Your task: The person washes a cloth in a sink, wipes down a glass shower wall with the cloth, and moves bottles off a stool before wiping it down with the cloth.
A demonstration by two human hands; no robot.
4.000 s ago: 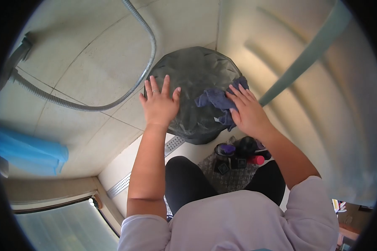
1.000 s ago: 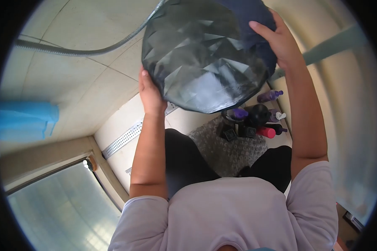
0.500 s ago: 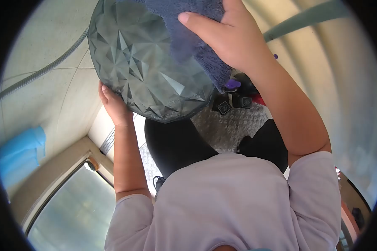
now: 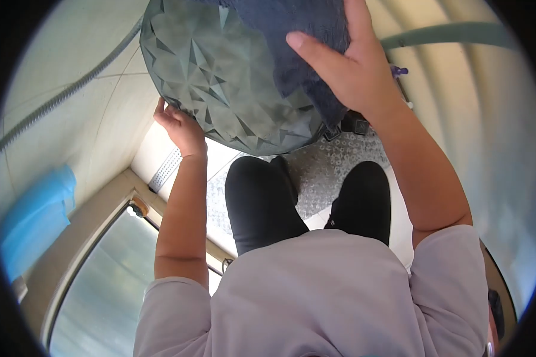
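Now — L hand (image 4: 183,130) on faceted lid (image 4: 220,77) edge

Open floor between the knees, the way forward blocked.
A free path ran down between the left knee (image 4: 256,199) and right knee (image 4: 363,193) to the patterned mat (image 4: 324,172). Ahead, the faceted stool (image 4: 238,77) filled the space between the left grip (image 4: 186,132) and right grip (image 4: 360,74). Left of it, room stayed open up to the ribbed hose (image 4: 71,89); dark boxes (image 4: 354,123) obstructed the mat's far side. Space past the stool seemed hard to judge, being cut off.
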